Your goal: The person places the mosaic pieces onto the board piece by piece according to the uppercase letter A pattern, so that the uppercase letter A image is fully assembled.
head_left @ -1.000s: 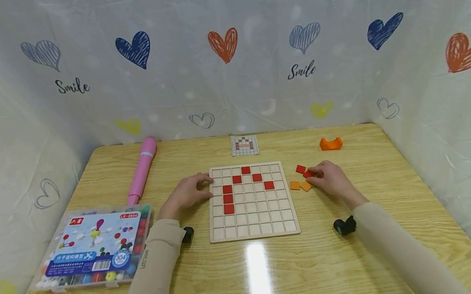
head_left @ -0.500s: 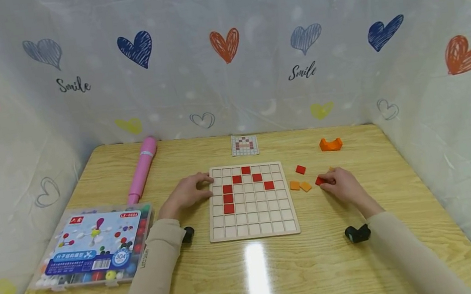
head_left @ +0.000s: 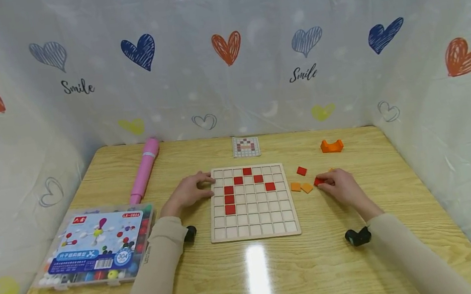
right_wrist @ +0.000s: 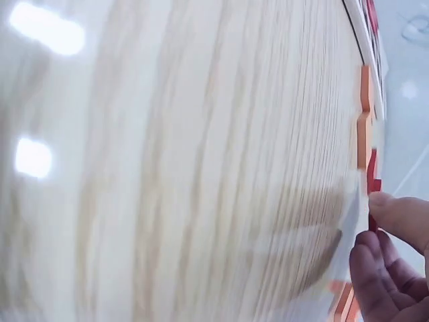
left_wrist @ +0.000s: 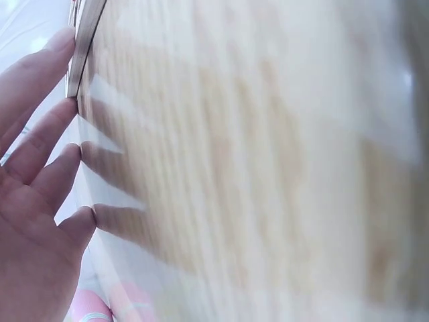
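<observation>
the right hand (head_left: pixel 343 188) pinches a thin, flat red square tile (head_left: pixel 319 181) between thumb and fingers, at or just above the wood-grained tabletop (head_left: pixel 321 275), to the right of a square pale wooden grid board (head_left: pixel 261 216). its grip is clamped on that tile. by the board's right edge lie two flat orange square tiles (head_left: pixel 296 186) side by side, with a loose red square (head_left: pixel 301 171) just beyond them; another orange piece (head_left: pixel 332 169) shows partly behind the right hand. the left hand (head_left: pixel 187 192) has its thumb and fingers spread apart, fingertips touching the board's left edge near its far left corner. seven red inset squares (head_left: pixel 229 199) sit in the grid: one at mid far edge, two slanting down each side from it, and two more down the left. near the tabletop's far edge lies a small printed pattern card (head_left: pixel 246 146); toward the far right corner, a curved orange holder (head_left: pixel 332 146). a pink cylinder (head_left: pixel 145 171) slants near the far left corner, and a clear plastic box with a blue-and-white label (head_left: pixel 95 244) lies along the left edge.
</observation>
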A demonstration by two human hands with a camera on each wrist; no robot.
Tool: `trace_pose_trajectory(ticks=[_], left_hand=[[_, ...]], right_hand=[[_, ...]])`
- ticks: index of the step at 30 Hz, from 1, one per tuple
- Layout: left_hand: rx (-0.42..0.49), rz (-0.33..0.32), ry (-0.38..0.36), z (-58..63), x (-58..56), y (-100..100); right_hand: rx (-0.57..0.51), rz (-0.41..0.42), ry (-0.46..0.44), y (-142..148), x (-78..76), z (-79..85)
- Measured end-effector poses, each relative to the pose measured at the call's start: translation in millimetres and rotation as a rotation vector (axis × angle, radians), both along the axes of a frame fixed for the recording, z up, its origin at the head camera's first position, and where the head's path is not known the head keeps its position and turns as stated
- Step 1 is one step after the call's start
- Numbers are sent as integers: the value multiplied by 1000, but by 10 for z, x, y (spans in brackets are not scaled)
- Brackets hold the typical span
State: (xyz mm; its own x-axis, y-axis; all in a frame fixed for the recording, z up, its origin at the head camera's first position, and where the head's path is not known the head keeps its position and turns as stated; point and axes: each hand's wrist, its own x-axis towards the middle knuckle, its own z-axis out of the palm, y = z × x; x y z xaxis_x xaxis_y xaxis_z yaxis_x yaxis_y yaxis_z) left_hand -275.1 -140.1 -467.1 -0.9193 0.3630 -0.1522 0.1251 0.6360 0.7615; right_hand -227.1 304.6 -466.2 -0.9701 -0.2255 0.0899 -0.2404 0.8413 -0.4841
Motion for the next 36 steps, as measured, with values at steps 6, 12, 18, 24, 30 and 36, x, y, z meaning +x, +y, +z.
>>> trace_pose_trajectory(ticks=[6,12,18,24,30,36], left_hand=[[-18,5,-7,-4,-6,0],[-41,-1,3,-2,0,0],[-42,-1,-5,5,3,-1],[-32,2,-12,23,8,10],[-33,-4,-3,21,-6,18],[-30,-9,3,17,-21,17]], right_hand=[[-58,51,20,-229,14,7],[-76,100,9,-509,57,58],[-82,159,-13,-730,58,78],[-78,226,-66,-895,47,68],[-66,234,-75,-999,36,77],[-57,234,-70,-1060,29,59]])
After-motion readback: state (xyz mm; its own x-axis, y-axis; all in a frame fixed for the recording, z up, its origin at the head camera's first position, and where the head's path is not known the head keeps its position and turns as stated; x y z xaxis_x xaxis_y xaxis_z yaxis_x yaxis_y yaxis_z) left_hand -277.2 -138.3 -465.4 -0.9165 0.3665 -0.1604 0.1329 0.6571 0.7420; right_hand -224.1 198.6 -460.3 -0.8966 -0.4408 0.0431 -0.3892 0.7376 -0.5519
